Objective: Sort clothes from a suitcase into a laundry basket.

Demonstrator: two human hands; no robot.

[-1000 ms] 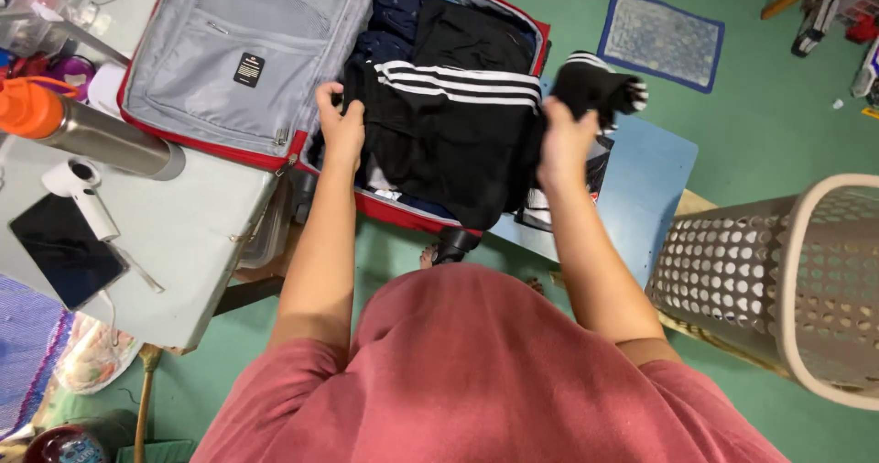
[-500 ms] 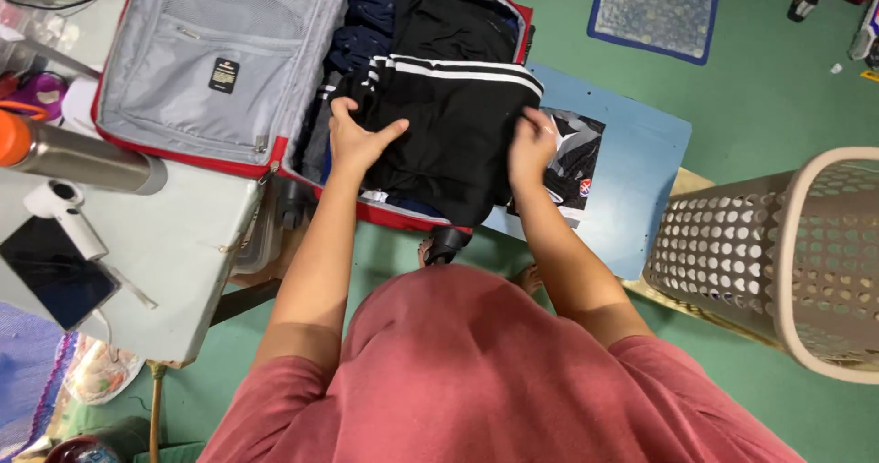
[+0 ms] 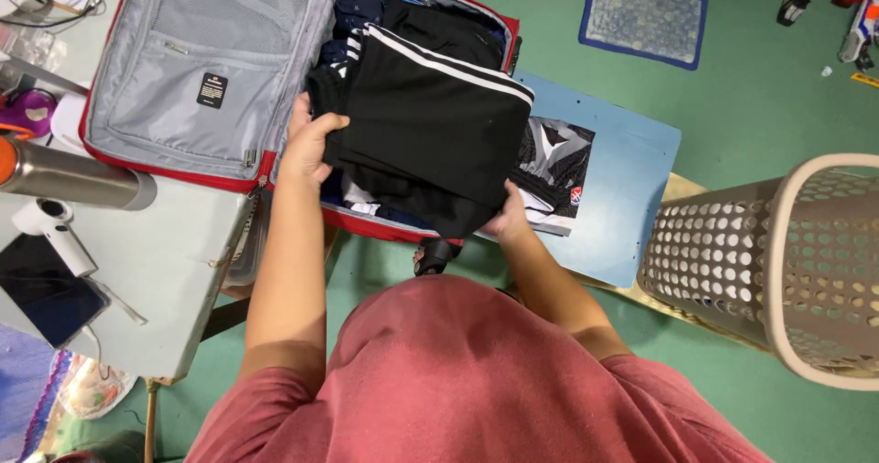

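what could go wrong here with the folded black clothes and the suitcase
1. The folded black garment is held only at two edges, by the left hand and the right hand; its layers may slide apart and unfold.
2. The red suitcase lies across a grey table and a blue board, with its near edge past both; pressing down there might tip it.
3. The patterned garment beside the case could get dragged off the board.

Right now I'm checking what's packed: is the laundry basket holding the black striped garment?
No, both hands hold the black striped garment over the open red suitcase; the laundry basket stands apart.
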